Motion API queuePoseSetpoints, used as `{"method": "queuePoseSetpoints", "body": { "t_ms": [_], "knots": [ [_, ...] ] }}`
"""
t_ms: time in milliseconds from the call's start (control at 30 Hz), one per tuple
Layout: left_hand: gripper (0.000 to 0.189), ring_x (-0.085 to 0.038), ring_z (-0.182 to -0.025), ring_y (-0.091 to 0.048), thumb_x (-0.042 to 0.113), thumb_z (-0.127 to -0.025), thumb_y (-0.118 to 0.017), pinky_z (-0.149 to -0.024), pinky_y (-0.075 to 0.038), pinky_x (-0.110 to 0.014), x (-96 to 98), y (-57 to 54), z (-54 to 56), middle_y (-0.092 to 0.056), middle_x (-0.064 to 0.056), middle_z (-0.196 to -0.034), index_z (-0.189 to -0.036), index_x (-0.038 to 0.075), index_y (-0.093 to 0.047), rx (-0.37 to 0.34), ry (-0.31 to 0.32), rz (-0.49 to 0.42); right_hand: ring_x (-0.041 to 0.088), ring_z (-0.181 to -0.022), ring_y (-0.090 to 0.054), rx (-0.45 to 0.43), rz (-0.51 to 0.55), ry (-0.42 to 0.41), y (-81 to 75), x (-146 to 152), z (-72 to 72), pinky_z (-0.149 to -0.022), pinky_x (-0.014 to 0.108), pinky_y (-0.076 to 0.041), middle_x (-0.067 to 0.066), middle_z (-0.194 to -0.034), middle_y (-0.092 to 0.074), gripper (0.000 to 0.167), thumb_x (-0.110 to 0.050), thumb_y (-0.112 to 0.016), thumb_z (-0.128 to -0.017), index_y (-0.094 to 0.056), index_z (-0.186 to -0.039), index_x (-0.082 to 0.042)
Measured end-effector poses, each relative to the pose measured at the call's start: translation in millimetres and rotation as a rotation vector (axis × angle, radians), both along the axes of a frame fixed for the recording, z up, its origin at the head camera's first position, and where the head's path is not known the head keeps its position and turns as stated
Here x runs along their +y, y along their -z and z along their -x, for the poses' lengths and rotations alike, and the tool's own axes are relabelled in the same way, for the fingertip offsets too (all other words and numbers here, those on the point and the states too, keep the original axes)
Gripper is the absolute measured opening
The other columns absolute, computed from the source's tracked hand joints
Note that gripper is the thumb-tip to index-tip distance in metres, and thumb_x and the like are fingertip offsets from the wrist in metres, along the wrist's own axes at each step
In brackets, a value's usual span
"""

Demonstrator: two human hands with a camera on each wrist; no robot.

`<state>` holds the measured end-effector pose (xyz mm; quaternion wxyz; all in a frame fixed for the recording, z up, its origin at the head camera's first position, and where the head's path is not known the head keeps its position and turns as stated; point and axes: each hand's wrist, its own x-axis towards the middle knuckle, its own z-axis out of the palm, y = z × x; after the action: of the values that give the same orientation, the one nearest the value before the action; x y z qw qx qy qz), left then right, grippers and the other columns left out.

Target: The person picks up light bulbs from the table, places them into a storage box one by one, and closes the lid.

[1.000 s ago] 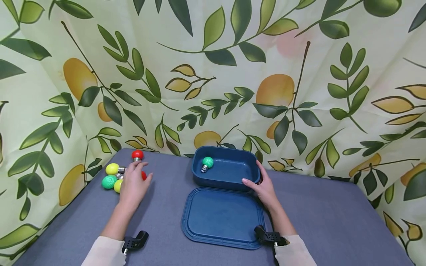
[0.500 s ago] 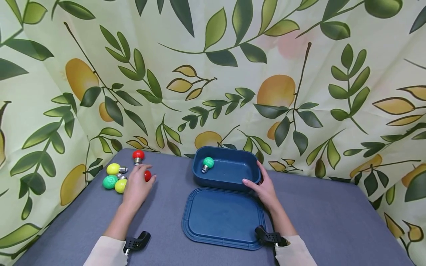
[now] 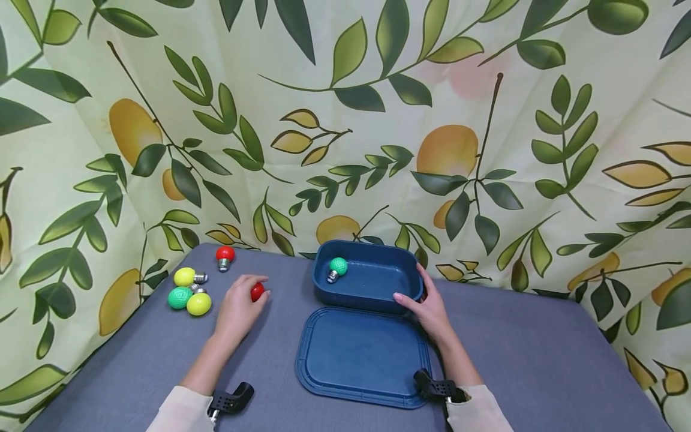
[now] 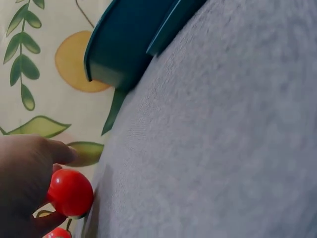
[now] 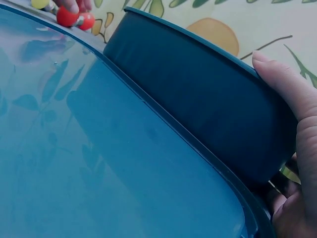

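In the head view my left hand (image 3: 237, 309) pinches a red toy light bulb (image 3: 257, 292) between thumb and fingers, left of the blue box. The left wrist view shows the bulb's round red head (image 4: 73, 193), its base mostly hidden by the hand. My right hand (image 3: 429, 307) grips the right front corner of the open blue box (image 3: 372, 303), thumb over the rim. One green bulb (image 3: 338, 266) with a silver base lies inside at the left. Flat in front of the box is its blue lid (image 3: 364, 357).
Left on the grey table (image 3: 518, 354) lie another red bulb (image 3: 225, 254), a yellow bulb (image 3: 184, 276), a green bulb (image 3: 179, 297) and a second yellow bulb (image 3: 199, 304). A leaf-patterned cloth (image 3: 356, 132) hangs behind the table.
My left hand has drawn the red bulb away from the other bulbs, rightward toward the box. The right hand and box have stayed in place.
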<state>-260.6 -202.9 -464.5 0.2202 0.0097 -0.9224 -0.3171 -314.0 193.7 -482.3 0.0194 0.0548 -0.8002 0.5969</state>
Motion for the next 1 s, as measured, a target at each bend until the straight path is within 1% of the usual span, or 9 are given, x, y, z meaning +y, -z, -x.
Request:
{"method": "queuePoseSetpoints", "body": {
  "t_ms": [133, 233, 367, 467, 567, 767, 1000],
  "knots": [
    [0.03, -0.037, -0.109, -0.067, 0.005, -0.086, -0.077, -0.092, -0.057, -0.053, 3.1, 4.4, 0.9, -0.069, -0.018, -0.117, -0.116, 0.004, -0.073, 0.042, 0.028, -0.02, 0.038, -0.151, -0.032, -0.004, 0.013, 0.004, 0.1, -0.4, -0.3, -0.121, 0.054, -0.032, 0.016, -0.169, -0.019, 0.093, -0.025, -0.076, -0.09, -0.018, -0.163, -0.027],
    [0.028, -0.037, -0.109, -0.068, 0.002, -0.086, -0.076, -0.091, -0.057, -0.052, 3.5, 7.1, 2.1, -0.07, -0.017, -0.115, -0.114, 0.005, -0.074, 0.068, 0.035, -0.041, 0.037, -0.151, -0.033, -0.005, 0.016, 0.005, 0.3, -0.7, -0.3, -0.121, 0.054, -0.032, 0.016, -0.168, -0.02, 0.093, -0.025, -0.077, -0.09, -0.018, -0.163, -0.027],
    [0.027, -0.036, -0.11, -0.067, -0.002, -0.085, -0.075, -0.093, -0.055, -0.052, 2.2, 9.5, 3.6, -0.07, -0.017, -0.115, -0.112, 0.005, -0.075, 0.085, 0.04, -0.071, 0.037, -0.151, -0.033, -0.001, 0.015, 0.005, 0.4, -1.2, -0.1, -0.121, 0.053, -0.032, 0.015, -0.168, -0.02, 0.093, -0.025, -0.077, -0.09, -0.019, -0.162, -0.028],
    [0.028, -0.037, -0.112, -0.066, -0.004, -0.085, -0.075, -0.095, -0.054, -0.052, 1.8, 10.9, 4.5, -0.07, -0.017, -0.117, -0.111, 0.004, -0.075, 0.098, 0.042, -0.103, 0.037, -0.151, -0.033, 0.001, 0.015, 0.003, 0.5, -1.0, -0.1, -0.12, 0.053, -0.033, 0.015, -0.168, -0.02, 0.093, -0.025, -0.076, -0.09, -0.018, -0.163, -0.027],
    [0.029, -0.039, -0.117, -0.064, -0.004, -0.084, -0.075, -0.099, -0.053, -0.054, 2.2, 12.2, 5.1, -0.067, -0.019, -0.123, -0.112, 0.003, -0.075, 0.108, 0.037, -0.132, 0.037, -0.151, -0.032, 0.002, 0.013, 0.003, 0.4, -0.7, -0.3, -0.121, 0.053, -0.032, 0.016, -0.169, -0.019, 0.093, -0.024, -0.076, -0.09, -0.017, -0.163, -0.027],
    [0.03, -0.043, -0.127, -0.059, -0.002, -0.084, -0.074, -0.106, -0.048, -0.055, 2.3, 13.3, 6.1, -0.062, -0.024, -0.135, -0.115, 0.0, -0.073, 0.098, 0.021, -0.168, 0.038, -0.151, -0.032, 0.002, 0.015, 0.003, -0.2, -0.6, -0.8, -0.12, 0.054, -0.032, 0.017, -0.168, -0.019, 0.094, -0.024, -0.076, -0.09, -0.017, -0.163, -0.026],
    [0.034, -0.044, -0.131, -0.056, 0.003, -0.086, -0.073, -0.11, -0.044, -0.054, 0.6, 14.9, 7.9, -0.06, -0.025, -0.139, -0.12, -0.001, -0.071, 0.034, 0.006, -0.185, 0.036, -0.15, -0.035, 0.0, 0.013, 0.004, -0.4, -1.6, -1.3, -0.118, 0.052, -0.035, 0.016, -0.168, -0.021, 0.093, -0.024, -0.076, -0.091, -0.017, -0.163, -0.027]
  ]
}}
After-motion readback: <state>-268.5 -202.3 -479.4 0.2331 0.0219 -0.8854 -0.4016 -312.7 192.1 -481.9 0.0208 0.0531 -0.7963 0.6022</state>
